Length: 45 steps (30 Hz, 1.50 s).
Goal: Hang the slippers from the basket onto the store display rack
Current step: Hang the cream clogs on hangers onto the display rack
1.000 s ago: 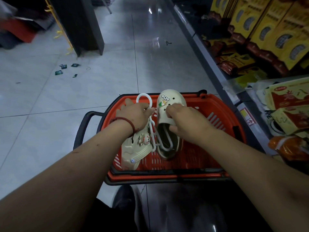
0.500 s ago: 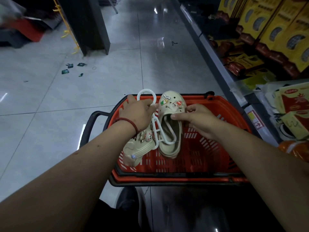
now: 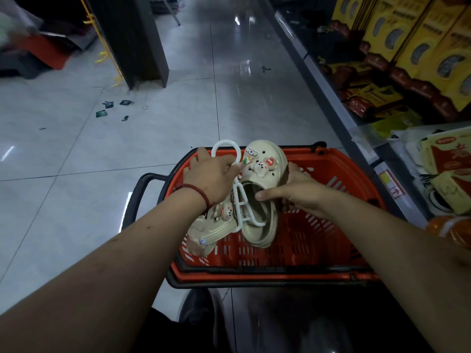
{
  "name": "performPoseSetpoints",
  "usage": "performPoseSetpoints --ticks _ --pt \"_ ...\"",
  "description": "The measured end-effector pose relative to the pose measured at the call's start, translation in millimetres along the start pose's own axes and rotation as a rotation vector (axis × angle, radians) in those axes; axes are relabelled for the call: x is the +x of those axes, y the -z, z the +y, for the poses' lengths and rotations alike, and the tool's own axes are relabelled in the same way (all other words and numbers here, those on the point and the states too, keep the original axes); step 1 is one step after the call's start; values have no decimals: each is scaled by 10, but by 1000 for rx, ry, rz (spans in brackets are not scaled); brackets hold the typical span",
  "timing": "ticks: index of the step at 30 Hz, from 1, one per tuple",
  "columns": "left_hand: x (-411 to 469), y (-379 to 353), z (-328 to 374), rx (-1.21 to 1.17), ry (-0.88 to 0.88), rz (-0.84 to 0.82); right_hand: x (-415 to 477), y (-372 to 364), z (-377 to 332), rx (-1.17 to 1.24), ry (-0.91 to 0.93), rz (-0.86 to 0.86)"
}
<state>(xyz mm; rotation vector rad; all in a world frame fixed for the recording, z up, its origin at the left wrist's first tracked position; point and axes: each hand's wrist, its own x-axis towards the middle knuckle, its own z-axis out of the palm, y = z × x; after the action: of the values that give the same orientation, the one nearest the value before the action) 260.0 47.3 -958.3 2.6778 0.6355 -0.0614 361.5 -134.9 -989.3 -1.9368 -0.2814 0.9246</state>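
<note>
Nearest, both bare forearms reach forward from the bottom corners and meet above the orange basket (image 3: 331, 233). The left hand (image 3: 211, 178), with a red cord (image 3: 201, 194) round its wrist, shows its back. Its fingers (image 3: 230, 167) are clenched round the neck of a white hanger (image 3: 226, 143), whose hook loop stands up past the knuckles. Two cream slippers (image 3: 258, 233) hang on that hanger, held over the basket's open inside. The left one tilts heel-down under the left wrist. The right one points toe-up, with small charms on its upper.

The right hand (image 3: 295, 193) grasps the right slipper from its outer side: the thumb lies across the edge of the foot opening and the other fingers wrap behind the upper. Whether either sole touches the basket cannot be told.

The basket stands on the pale tiled floor (image 3: 76, 200), its black handle (image 3: 139, 197) sticking out to the left. On that side the floor lies open. On the right, the edge of a low shelf (image 3: 341, 115) runs just beside the basket's rim, stacked with yellow and red packets (image 3: 382, 93).

Farther off, green scraps (image 3: 102, 113) lie on the tiles near a dark pillar (image 3: 137, 42) that bears yellow hooks (image 3: 102, 56). Between pillar and shelf the aisle runs on, glossy with reflected light.
</note>
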Motion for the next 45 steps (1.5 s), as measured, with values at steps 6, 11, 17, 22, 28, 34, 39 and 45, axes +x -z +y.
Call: performPoseSetpoints --ticks 6,11,17,22,28,34,39,45 --pt "24 -23 -35 -20 -59 -21 1 92 -10 21 0 5" --pt "66 -6 -34 -165 -5 -26 1 227 -12 -69 130 29" --pt "134 44 -128 -287 73 -15 -75 289 -53 -226 264 -14" --pt "193 95 -313 -360 204 38 -128 286 -23 -339 305 -112" --pt "158 181 -253 -357 143 63 -220 289 17 -504 286 -80" --pt "64 157 -64 -179 39 38 -282 192 -23 -505 370 125" --pt "-7 135 68 -153 -46 62 -472 -122 -338 -638 676 282" --pt "-70 135 104 -187 -194 26 -481 -298 -388 -778 541 186"
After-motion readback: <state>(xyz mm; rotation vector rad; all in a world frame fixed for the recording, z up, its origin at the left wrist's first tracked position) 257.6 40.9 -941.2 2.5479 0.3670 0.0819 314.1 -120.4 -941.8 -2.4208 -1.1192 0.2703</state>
